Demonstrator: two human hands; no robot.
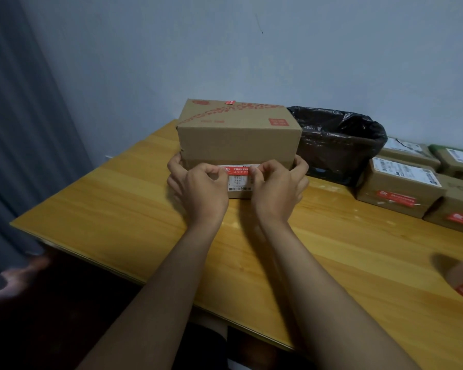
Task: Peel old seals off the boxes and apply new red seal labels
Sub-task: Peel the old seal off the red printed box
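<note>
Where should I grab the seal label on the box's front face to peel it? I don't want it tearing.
Probably at a short end of the seal label, from the side. It runs wide across the box, and the left hand and right hand already pinch those ends.

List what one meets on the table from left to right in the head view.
Large cardboard box with both hands at its front label → black bin bag → smaller sealed boxes.
</note>
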